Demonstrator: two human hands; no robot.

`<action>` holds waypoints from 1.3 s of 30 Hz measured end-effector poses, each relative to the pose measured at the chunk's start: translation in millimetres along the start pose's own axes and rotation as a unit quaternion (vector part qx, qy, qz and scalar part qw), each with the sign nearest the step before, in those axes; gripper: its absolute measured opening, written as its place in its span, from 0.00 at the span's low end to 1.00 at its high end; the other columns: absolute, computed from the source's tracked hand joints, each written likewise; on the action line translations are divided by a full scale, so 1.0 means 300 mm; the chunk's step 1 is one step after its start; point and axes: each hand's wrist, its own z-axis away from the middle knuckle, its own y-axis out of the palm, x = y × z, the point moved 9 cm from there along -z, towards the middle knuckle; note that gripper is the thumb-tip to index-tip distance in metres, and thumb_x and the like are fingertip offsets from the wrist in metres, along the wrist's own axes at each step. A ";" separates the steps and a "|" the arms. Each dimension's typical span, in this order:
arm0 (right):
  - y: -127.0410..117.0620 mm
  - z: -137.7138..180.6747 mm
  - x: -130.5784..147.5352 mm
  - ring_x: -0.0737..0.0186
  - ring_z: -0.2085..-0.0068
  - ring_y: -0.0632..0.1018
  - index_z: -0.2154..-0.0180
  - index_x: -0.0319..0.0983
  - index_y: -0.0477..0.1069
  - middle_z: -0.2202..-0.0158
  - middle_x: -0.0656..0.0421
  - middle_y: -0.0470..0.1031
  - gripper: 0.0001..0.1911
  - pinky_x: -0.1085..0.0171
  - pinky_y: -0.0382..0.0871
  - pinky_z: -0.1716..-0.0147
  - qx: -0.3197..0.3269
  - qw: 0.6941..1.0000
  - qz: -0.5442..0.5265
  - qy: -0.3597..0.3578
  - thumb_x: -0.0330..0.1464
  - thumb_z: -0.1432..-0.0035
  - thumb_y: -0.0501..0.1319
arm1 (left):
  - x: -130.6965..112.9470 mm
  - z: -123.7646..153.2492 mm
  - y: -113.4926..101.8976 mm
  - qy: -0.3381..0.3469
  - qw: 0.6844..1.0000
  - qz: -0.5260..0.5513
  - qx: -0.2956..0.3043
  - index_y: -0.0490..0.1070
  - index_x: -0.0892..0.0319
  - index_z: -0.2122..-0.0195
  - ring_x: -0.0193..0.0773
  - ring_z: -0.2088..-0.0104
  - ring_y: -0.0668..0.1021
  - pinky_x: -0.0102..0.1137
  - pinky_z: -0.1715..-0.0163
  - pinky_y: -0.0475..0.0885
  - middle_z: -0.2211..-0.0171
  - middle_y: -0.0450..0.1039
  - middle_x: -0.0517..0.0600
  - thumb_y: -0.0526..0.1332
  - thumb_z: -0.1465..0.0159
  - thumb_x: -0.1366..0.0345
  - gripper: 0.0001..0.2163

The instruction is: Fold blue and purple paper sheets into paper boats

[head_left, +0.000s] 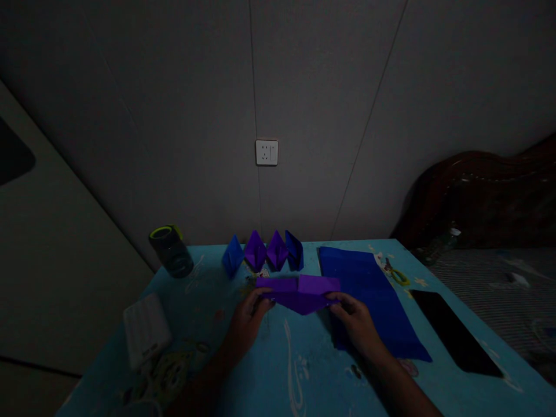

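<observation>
A folded sheet of purple paper (299, 292) is held up above the table between both hands. Its upper part shows two flat flaps side by side, and its lower edge comes to a blunt point. My left hand (251, 313) pinches its left end, thumb and fingers closed on it. At the right end my right hand (354, 318) grips it the same way. Behind it, folded paper pieces stand in a row: a blue one (233, 256), two purple ones (255, 251) and a dark blue one (294, 251).
Blue paper sheets (369, 295) lie at right, with scissors (397, 273) and a black flat slab (456, 333) beyond. A dark cup (171, 252) and a white box-like device (146, 330) stand at left. The table (273, 370) meets a wall with a socket (266, 153).
</observation>
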 end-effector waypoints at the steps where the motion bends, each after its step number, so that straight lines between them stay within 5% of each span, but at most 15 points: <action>1: -0.002 0.000 0.002 0.52 0.64 0.80 0.66 0.40 0.81 0.67 0.54 0.82 0.20 0.59 0.73 0.62 0.002 1.000 0.009 -0.005 0.48 0.57 0.72 | -0.010 0.001 -0.003 0.003 1.000 -0.004 -0.006 0.75 0.60 0.59 0.44 0.59 0.82 0.37 0.55 0.77 0.63 0.80 0.52 0.62 0.39 0.54 0.14; 13: 0.037 0.019 0.029 0.52 0.63 0.80 0.55 0.40 0.77 0.66 0.54 0.82 0.24 0.58 0.73 0.60 0.005 1.000 -0.008 -0.014 0.50 0.47 0.66 | -0.046 0.017 -0.028 0.027 0.996 -0.064 -0.053 0.74 0.59 0.65 0.41 0.71 0.83 0.34 0.66 0.77 0.74 0.81 0.49 0.61 0.38 0.58 0.10; 19: 0.064 0.032 0.010 0.57 0.70 0.81 0.34 0.44 0.47 0.70 0.58 0.81 0.45 0.62 0.73 0.69 -0.001 0.996 -0.086 0.020 0.45 0.46 0.67 | -0.077 0.022 -0.043 0.039 0.993 -0.051 -0.100 0.61 0.59 0.44 0.39 0.74 0.82 0.35 0.65 0.77 0.78 0.78 0.43 0.61 0.37 0.59 0.22; 24: 0.068 0.026 -0.011 0.58 0.75 0.79 0.52 0.43 0.65 0.75 0.60 0.80 0.27 0.64 0.70 0.74 -0.026 0.995 -0.091 0.030 0.46 0.50 0.69 | -0.052 0.014 -0.051 0.027 0.992 -0.011 -0.122 0.59 0.56 0.53 0.37 0.78 0.81 0.31 0.73 0.75 0.80 0.77 0.41 0.64 0.39 0.60 0.18; 29: 0.062 0.019 0.001 0.58 0.74 0.78 0.71 0.41 0.71 0.75 0.57 0.79 0.17 0.64 0.69 0.73 -0.041 0.999 -0.027 -0.007 0.46 0.51 0.70 | -0.045 0.007 -0.053 0.025 0.992 -0.017 -0.122 0.63 0.56 0.68 0.35 0.80 0.79 0.28 0.76 0.73 0.82 0.75 0.42 0.65 0.41 0.61 0.10; 39: 0.076 0.026 -0.027 0.49 0.62 0.82 0.53 0.36 0.77 0.63 0.49 0.84 0.28 0.56 0.75 0.61 0.002 1.000 -0.011 0.012 0.45 0.52 0.71 | -0.082 0.010 -0.114 0.009 0.979 -0.096 -0.182 0.74 0.60 0.69 0.39 0.77 0.82 0.31 0.72 0.77 0.81 0.78 0.46 0.67 0.46 0.60 0.09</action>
